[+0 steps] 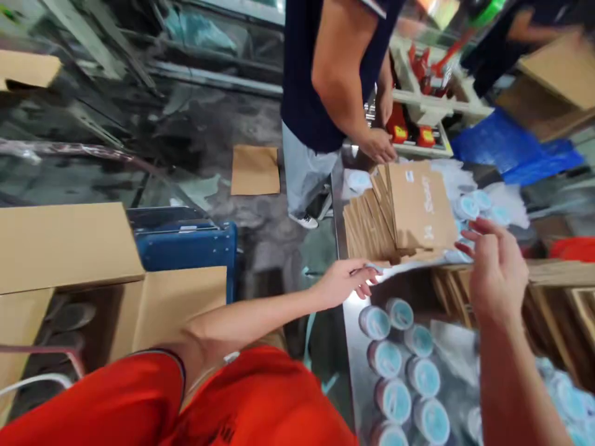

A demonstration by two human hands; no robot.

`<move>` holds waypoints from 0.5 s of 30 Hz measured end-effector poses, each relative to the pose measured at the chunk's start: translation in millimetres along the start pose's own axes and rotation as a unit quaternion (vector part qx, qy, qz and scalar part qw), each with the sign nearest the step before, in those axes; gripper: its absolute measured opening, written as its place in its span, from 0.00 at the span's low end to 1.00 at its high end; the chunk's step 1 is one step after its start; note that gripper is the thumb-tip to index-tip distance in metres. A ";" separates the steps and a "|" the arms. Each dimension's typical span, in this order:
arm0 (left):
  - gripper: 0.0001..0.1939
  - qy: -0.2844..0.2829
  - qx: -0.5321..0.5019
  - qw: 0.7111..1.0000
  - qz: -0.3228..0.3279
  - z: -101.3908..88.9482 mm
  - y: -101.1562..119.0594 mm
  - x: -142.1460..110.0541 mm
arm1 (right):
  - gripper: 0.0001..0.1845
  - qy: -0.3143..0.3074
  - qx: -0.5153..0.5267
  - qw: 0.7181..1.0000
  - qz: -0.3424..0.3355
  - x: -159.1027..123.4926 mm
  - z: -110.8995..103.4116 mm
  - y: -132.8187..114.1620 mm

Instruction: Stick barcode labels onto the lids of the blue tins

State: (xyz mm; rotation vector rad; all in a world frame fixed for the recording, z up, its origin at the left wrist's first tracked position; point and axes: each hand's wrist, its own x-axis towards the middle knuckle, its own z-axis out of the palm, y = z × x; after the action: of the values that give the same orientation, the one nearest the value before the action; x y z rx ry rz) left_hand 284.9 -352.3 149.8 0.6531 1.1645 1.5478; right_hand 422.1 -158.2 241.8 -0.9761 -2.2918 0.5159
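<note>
My left hand (349, 282) reaches over the metal table's edge, its fingers pinched on a thin whitish strip (409, 267) that looks like plastic. This strip runs right, in front of a cardboard box (422, 204) with handwriting on it, toward my right hand (498, 267). There the fingers are bent but apart, close to several round tubs with pale blue lids (468, 207); nothing shows plainly between them. Below the strip, more tubs with pale blue lids (387, 359) stand in rows on the metal table (349, 347).
A co-worker in a dark shirt (311, 80) stands across, hands near the stacked flat cardboard (367, 226). An open cardboard box (181, 303) is at my left, beside a blue metal frame (190, 251). A cardboard sheet (255, 170) lies on the floor. Blue plastic sheeting (506, 148) is at back right.
</note>
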 end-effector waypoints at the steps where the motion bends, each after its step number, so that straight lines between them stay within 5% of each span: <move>1: 0.24 -0.023 -0.003 0.999 -0.042 -3.0 -3.9 -11.7 | 0.27 -0.024 0.089 0.996 0.015 -30.0 -2.6 -9.0; 3: 0.25 -0.073 0.003 0.990 -0.118 -2.0 -11.8 -37.2 | 0.25 -0.136 0.168 0.975 0.052 -92.1 -2.0 -28.0; 6: 0.23 -0.144 0.023 0.974 -0.175 16.3 -22.6 -77.4 | 0.17 -0.215 0.165 0.956 0.114 -177.0 3.0 -43.0; 9: 0.16 -0.205 0.055 0.961 -0.176 48.6 -37.5 -115.5 | 0.12 -0.198 0.162 0.954 0.154 -244.9 -9.2 -37.2; 12: 0.11 -0.241 0.081 0.947 -0.199 88.3 -62.7 -154.0 | 0.11 -0.160 0.147 0.961 0.172 -308.7 -44.3 -26.9; 15: 0.17 -0.256 0.105 0.930 -0.240 130.5 -93.3 -196.5 | 0.09 -0.109 0.119 0.973 0.168 -381.5 -83.5 -19.7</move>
State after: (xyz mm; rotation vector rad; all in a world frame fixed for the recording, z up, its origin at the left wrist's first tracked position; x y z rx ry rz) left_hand 495.6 -493.5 144.6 0.7847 0.9922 0.7803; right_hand 678.9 -445.7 176.1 -1.2412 -2.1896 1.0610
